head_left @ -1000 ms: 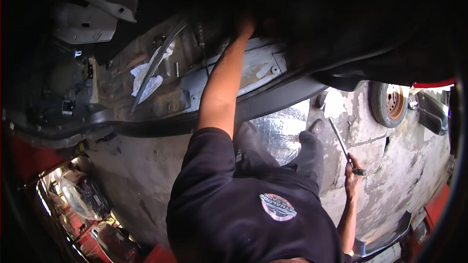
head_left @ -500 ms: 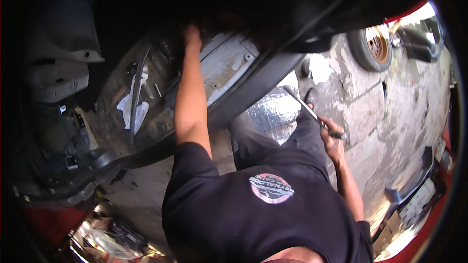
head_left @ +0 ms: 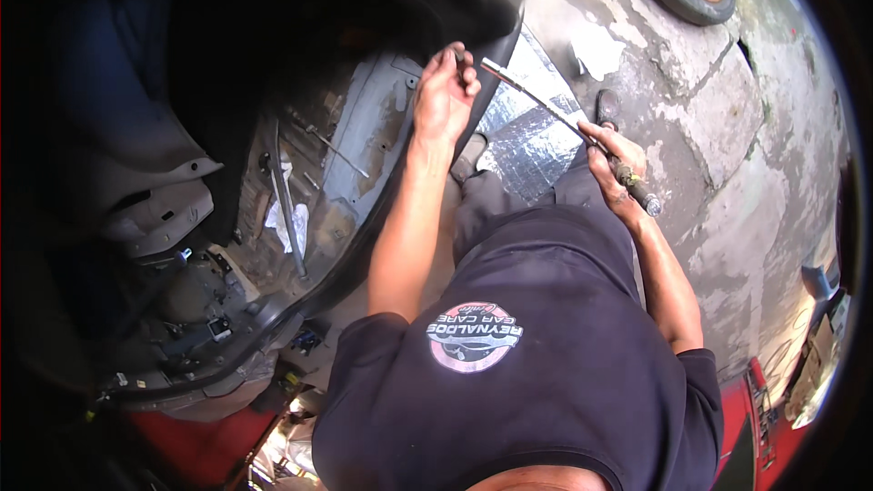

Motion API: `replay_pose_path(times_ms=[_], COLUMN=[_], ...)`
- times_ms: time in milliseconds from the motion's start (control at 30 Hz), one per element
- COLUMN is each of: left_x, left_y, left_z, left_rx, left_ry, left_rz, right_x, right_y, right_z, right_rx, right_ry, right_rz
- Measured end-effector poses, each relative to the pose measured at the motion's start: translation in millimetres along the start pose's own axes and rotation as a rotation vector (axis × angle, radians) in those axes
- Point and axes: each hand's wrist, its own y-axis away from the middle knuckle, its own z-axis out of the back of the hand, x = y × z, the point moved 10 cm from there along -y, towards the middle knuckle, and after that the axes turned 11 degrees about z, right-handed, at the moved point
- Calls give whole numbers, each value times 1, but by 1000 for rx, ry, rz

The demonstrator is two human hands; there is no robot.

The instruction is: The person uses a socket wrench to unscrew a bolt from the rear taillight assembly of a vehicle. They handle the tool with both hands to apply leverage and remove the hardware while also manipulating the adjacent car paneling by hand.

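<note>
Patchy concrete floor [head_left: 718,118] spreads right of an open car body [head_left: 368,109]. Between them, above a shiny foil sheet [head_left: 523,164], a long metal tool [head_left: 514,82] slants from lower right to upper left. The right hand [head_left: 618,164] wraps its handle end; its far tip points at the nearer left hand [head_left: 444,100], just beside the curled fingertips, which may pinch something small and dark, though I cannot tell

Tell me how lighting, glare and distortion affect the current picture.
Head view: the upper part of the car interior sinks into deep shadow; same head view: the silvery sheet throws bright glare; head view again: the sill looks bowed, probably partly from the fisheye; also head view: the right hand is well lit.
</note>
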Motion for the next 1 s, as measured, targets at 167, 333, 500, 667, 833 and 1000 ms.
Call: replay_pose_path(times_ms=[167,333,500,667,833,1000], left_x=[-13,-3,-7,-27,-35,-38], left_y=[-21,-15,-9,-2,-8,-16], left_z=[-49,-54,-54,-49,-36,-46], left_rx=[-38,-68,-95,-213,-273,-265], left_ry=[-84,-60,-189,-398,-419,-301], left_rz=[-35,-9,-49,-159,-98,-117], right_x=[2,-6,-8,11,10,-7], right_y=[7,6,2,-8,-11,-25], right_z=[31,35,26,22,-2,-17], right_rx=[-154,-238,-196,-107,-63,-128], right_ry=[-30,-77,-131,62,275,143], right_rz=[37,128,144,271,382,292])
